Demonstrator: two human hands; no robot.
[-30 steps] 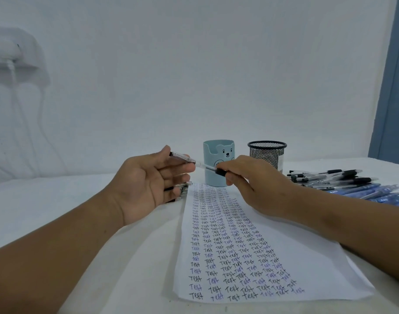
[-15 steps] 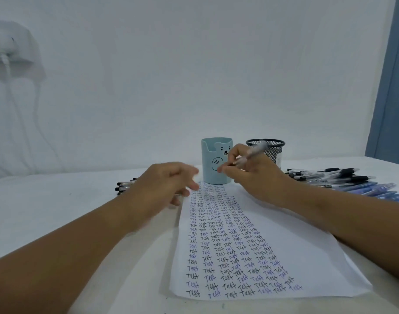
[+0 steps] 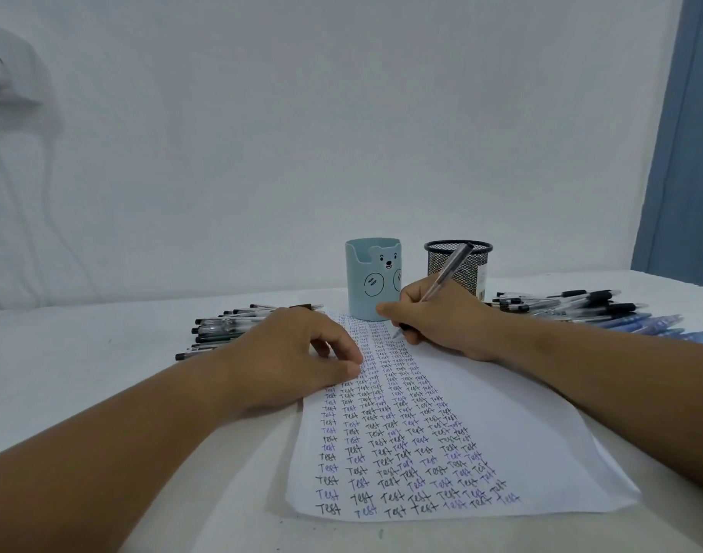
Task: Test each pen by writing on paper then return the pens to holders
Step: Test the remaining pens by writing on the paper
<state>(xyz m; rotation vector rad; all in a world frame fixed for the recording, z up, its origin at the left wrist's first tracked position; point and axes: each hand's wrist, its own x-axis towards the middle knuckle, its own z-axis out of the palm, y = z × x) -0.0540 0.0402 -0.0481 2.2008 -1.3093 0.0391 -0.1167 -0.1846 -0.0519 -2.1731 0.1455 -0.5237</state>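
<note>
The right hand (image 3: 433, 321) grasps a clear-barrelled pen (image 3: 441, 281) in a writing grip, its tip down at the far end of the paper (image 3: 521, 441), just in front of the blue bear pen holder (image 3: 372, 279). The left hand (image 3: 298, 353) grasps nothing; its fingers are loosely curled and it rests on the paper's left edge, pinning the sheet to the bench (image 3: 82, 373). The black mesh pen holder (image 3: 457, 265) stands just beside the bear one, and neither shows a pen inside. One pile of pens (image 3: 226, 329) lies left of the sheet, a larger pile (image 3: 573, 307) to the right.

The sheet is nearly filled with columns of "Test", so the likeliest slip is a fresh mark landing on old writing, which would make a weak pen hard to judge. The writing hand works close to the bear holder, and a careless stroke or lift could knock it over. If the left hand eases off, the paper may slide under the tip and smear the word. With two loose piles lying near, a tested pen could be dropped among untested ones.
</note>
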